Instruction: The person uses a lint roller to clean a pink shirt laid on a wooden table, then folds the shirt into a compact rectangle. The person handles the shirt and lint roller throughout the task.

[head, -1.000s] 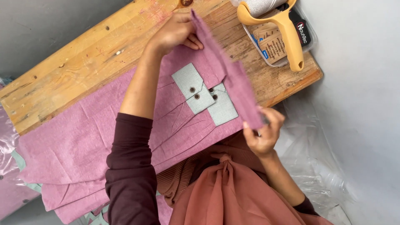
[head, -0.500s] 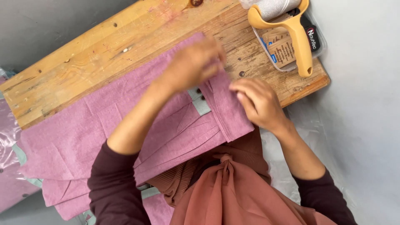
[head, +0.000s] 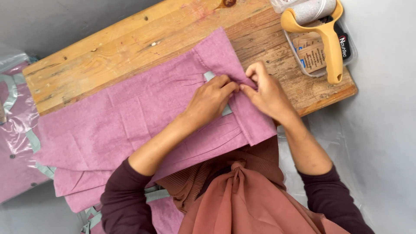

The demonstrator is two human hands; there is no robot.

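A mauve-pink garment lies spread across a wooden table, its waistband end to the right. A grey-green tab of lining peeks out at the waistband. My left hand and my right hand meet at the waistband, both pinching the pink cloth between fingertips, close to touching each other. What the fingers hold beneath the fold is hidden.
A lint roller with a yellow handle rests on a clear plastic tray at the table's far right corner. On the left a clear plastic bag holds more pink garments. More pink cloth hangs off the near edge.
The raised waistband flap that showed the grey-green lining and buttons has been laid down flat. Both hands have come together over it at the waistband.
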